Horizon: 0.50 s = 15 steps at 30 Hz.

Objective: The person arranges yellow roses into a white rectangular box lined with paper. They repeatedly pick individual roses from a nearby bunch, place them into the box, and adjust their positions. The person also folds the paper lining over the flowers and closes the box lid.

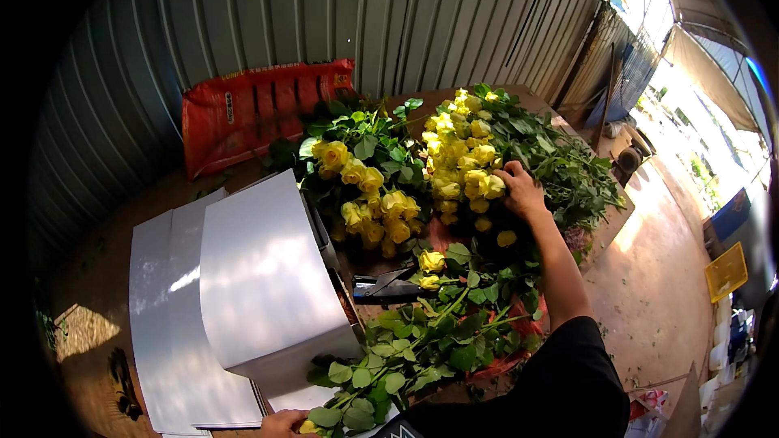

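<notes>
My right hand (523, 191) reaches forward to a large pile of yellow roses (462, 154), its fingers closed at a bloom on the pile's right edge. At the lower edge of the view, my left hand (284, 424) is partly cut off. Its fingers are curled beside a single yellow rose (309, 427) and seem to grip it. Leafy green stems (454, 332) lie across the table in front of me, with two yellow blooms (432, 261) at their far side. A second bunch of yellow roses (357, 178) rests left of the big pile.
White cardboard sheets (268, 259) are stacked on the left. A dark tool (385, 285) lies beside them. Behind stand a red plastic bag (268, 109) and a corrugated metal wall (324, 16). A yellow crate (725, 272) is on the far right.
</notes>
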### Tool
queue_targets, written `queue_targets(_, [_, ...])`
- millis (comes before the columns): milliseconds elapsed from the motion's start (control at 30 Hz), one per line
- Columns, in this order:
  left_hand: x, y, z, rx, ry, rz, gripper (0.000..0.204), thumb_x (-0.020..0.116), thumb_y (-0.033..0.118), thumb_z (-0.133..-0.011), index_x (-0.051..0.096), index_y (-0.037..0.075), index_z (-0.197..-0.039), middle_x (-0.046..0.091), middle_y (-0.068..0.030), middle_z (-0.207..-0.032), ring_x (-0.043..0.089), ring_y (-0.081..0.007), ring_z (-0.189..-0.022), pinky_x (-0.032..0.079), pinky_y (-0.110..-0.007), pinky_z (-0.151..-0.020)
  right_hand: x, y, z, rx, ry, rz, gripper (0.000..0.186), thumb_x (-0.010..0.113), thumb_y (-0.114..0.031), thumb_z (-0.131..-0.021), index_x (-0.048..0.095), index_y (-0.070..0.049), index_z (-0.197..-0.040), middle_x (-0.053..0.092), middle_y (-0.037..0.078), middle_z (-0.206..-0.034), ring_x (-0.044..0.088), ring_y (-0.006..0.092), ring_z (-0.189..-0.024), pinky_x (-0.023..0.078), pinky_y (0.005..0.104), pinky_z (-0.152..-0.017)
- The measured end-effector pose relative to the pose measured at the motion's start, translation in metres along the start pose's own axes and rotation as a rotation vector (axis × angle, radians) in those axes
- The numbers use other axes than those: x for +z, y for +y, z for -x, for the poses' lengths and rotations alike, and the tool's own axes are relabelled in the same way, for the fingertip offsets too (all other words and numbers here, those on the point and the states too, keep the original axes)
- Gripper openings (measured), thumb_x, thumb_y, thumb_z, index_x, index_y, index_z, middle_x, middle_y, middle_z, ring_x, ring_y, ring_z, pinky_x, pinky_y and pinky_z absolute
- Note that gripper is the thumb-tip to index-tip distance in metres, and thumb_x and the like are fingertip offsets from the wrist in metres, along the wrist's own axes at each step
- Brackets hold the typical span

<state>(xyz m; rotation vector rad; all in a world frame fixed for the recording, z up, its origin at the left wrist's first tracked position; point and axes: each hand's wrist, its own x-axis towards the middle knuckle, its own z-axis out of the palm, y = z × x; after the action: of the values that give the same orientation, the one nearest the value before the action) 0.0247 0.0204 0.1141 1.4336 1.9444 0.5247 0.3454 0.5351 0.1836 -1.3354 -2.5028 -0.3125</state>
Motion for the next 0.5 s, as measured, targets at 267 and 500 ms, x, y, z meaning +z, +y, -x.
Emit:
queue_targets(267, [-0.003,-0.003,-0.004,-0.032,-0.072,0.030,0.050,0.079,0.030,-0.055,0.062,0.004,-0.093,0.056,-0.0098,-0.072,0.054,-0.0216,-0.063,0.045,-0.031,-0.060,-0.019,0.022,-0.027,0.135,0.122,-0.060,0.032,0.064,-0.013,-0.066,0.057,-0.014,-0.097,0.048,-0.003,-0.108,0.056,0.0231,-0.086,0.046,0.0366,-0.069])
queue_targets(500, [0.000,-0.011,0.000,-0.024,-0.045,0.069,0.054,0.082,0.030,-0.053,0.063,0.004,-0.097,0.054,-0.0066,-0.065,0.051,-0.0157,-0.056,0.043,-0.027,-0.053,-0.139,0.013,0.019,-0.061,0.319,-0.436,0.021,0.063,-0.003,-0.065,0.060,-0.004,-0.086,0.062,0.011,-0.075,0.061,0.0236,-0.070,0.046,0.0308,-0.064])
